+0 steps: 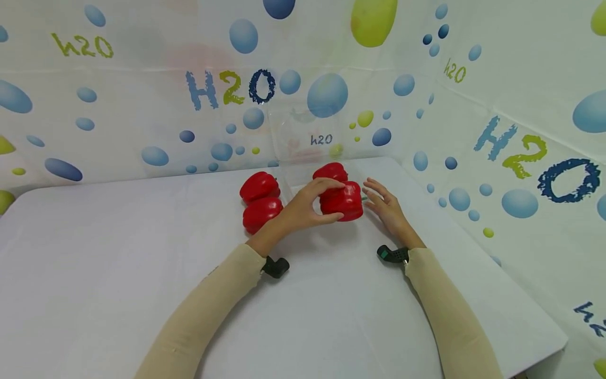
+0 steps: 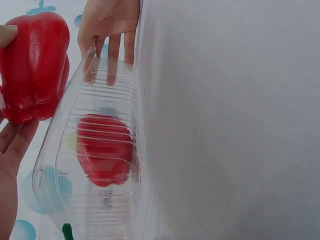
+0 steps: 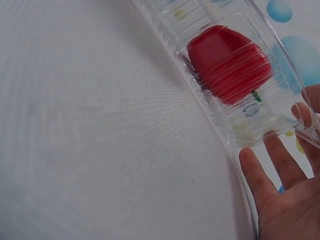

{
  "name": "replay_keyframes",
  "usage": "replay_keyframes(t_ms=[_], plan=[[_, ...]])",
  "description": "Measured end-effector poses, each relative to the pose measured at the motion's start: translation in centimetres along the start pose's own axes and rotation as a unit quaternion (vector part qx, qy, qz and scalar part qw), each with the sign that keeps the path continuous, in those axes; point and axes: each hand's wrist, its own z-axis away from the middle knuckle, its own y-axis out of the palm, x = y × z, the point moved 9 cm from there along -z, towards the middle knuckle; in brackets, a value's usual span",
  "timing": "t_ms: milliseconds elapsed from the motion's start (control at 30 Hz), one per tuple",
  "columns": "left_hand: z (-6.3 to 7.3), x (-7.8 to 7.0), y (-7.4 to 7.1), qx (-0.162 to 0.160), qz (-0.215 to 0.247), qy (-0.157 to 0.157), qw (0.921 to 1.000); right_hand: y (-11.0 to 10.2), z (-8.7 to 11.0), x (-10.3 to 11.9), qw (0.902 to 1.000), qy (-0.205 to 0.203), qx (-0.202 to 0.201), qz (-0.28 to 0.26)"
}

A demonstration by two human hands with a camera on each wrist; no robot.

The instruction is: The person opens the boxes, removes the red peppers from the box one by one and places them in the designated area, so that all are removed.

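Risking a tip on the white desk [image 1: 118, 273]: a light-looking, clear ribbed plastic container [image 2: 100, 212].
Spread at its end, the right hand [image 1: 387, 211] might not stop it sliding if the left hand [image 1: 305, 208], pinching a glossy red bell pepper [image 1: 350, 202] above, knocks it.

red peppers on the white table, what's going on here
A person's left hand grips a red pepper, held up near the rim of a clear plastic container. A second pepper is inside the container. Two other peppers lie close together on the white table, to the container's left. The right hand is at the container's right end, and its fingers seem to touch the plastic.
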Motion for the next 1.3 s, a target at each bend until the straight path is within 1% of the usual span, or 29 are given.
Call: replay_keyframes(t_ms=[167, 300, 467, 600, 700, 867, 1000, 1167, 1300], plan=[[0.1, -0.3, 0.2, -0.001, 0.003, 0.012, 0.9999, 0.6, 0.7, 1.4, 0.9999, 0.007, 0.005, 0.008], [0.2, -0.3, 0.4, 0.001, 0.004, 0.019, 0.9998, 0.6, 0.9, 1.7, 0.9998, 0.007, 0.004, 0.017], [0.1, -0.4, 0.7, 0.005, 0.008, 0.034, 0.9994, -0.1, 0.2, 0.3, 0.9992, 0.004, -0.009, 0.038], [0.2, -0.4, 1.0, 0.015, 0.008, 0.026, 0.9995, -0.5, -0.2, -0.7, 0.9980, 0.003, -0.020, 0.060], [0.4, -0.3, 1.2, 0.020, 0.004, 0.019, 0.9996, -0.4, -0.2, -0.8, 0.9982, 0.000, -0.020, 0.056], [0.5, -0.4, 1.5, 0.026, 0.002, 0.022, 0.9994, -0.2, -0.2, -0.6, 0.9991, -0.011, -0.015, 0.039], [0.5, -0.5, 1.9, 0.035, 0.005, 0.017, 0.9993, -0.3, -0.2, -0.6, 0.9993, -0.016, -0.010, 0.031], [0.7, -0.6, 2.3, 0.045, -0.001, 0.012, 0.9989, -0.3, -0.3, -1.0, 0.9988, -0.007, -0.009, 0.047], [0.7, -0.8, 2.6, 0.054, -0.002, 0.019, 0.9984, -0.4, -0.5, -1.1, 0.9986, -0.003, -0.009, 0.051]])
